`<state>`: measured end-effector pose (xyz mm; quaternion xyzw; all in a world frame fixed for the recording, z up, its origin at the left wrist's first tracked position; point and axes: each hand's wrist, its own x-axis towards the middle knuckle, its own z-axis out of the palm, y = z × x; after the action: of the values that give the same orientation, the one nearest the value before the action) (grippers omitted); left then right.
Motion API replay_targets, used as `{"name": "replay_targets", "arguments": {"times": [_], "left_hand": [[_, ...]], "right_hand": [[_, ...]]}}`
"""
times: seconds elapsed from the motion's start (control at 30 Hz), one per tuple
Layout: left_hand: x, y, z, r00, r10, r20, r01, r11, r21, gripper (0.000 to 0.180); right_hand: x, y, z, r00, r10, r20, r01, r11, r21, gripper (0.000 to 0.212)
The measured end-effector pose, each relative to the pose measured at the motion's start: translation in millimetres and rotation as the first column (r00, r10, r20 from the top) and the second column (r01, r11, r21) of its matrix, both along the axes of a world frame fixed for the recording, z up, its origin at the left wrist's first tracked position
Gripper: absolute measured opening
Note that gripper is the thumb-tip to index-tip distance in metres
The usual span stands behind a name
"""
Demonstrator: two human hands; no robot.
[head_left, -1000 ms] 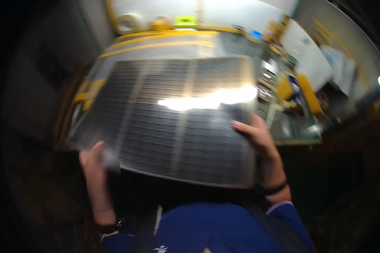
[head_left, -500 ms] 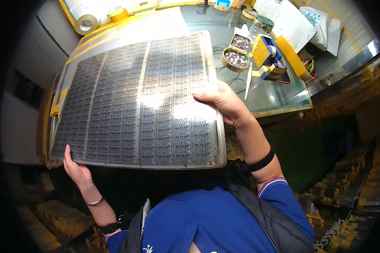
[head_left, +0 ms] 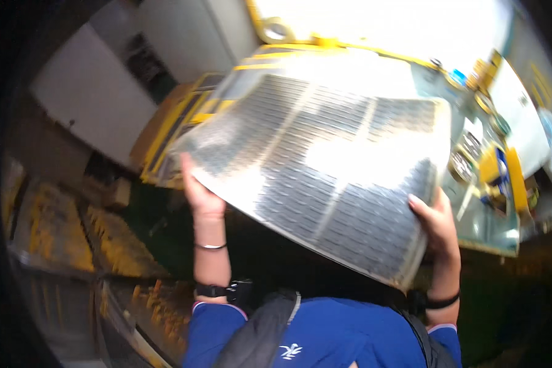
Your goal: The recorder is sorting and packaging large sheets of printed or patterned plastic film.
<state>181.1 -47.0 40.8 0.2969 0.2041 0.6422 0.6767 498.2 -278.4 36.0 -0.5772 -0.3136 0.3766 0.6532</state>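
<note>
A large, flat, semi-transparent sheet (head_left: pixel 349 205) printed with a dense grid of small dark patterns is held out in front of me. Light glares across its surface, and the picture is somewhat blurred. My left hand (head_left: pixel 205 199) grips its left edge near the corner, thumb over the top. On the opposite edge my right hand (head_left: pixel 440 222) is closed, with the thumb on the face and the fingers hidden underneath. The sheet tilts, its near right corner hanging lowest.
Beyond the sheet lies a glass-topped table (head_left: pixel 486 232) with yellow-taped edges. On its right stand a round tin (head_left: pixel 461 165), a yellow-and-blue tape dispenser (head_left: pixel 495 167) and a white stick (head_left: pixel 467 197). A tape roll (head_left: pixel 276 29) sits at the back. Racks with yellowish parts (head_left: pixel 61 230) stand lower left.
My view has swung left, so the table and sheet appear farther right. The sheet has turned and tilted, its left side now higher in view. Both hands keep their hold.
</note>
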Motion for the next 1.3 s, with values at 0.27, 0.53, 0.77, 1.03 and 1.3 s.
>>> {"name": "replay_targets", "arguments": {"times": [0.27, 0.53, 0.77, 1.03, 1.3], "left_hand": [[11, -22, 4, 0.245, 0.575, -0.781, -0.216, 0.817, 0.534, 0.019], [91, -105, 39, 0.322, 0.886, -0.334, 0.652, 0.049, 0.757, 0.033], [127, -128, 17, 0.346, 0.855, -0.386, 0.751, -0.005, 0.661, 0.034], [135, -140, 15, 0.315, 0.873, -0.373, 0.751, 0.011, 0.660, 0.035], [140, -146, 16, 0.308, 0.783, -0.540, 0.781, 0.117, 0.614, 0.040]], "right_hand": [[-5, -5, 1, 0.997, 0.066, -0.051, -0.066, 0.998, 0.019, 0.045], [-16, 17, -13, 0.977, -0.193, 0.094, 0.156, 0.939, 0.306, 0.068], [3, -6, -24, 0.987, 0.042, 0.156, -0.046, 0.999, 0.024, 0.020], [5, -14, -27, 0.981, 0.152, -0.122, -0.140, 0.985, 0.102, 0.031], [7, -17, -22, 0.979, 0.202, -0.007, -0.201, 0.975, 0.097, 0.025]]}}
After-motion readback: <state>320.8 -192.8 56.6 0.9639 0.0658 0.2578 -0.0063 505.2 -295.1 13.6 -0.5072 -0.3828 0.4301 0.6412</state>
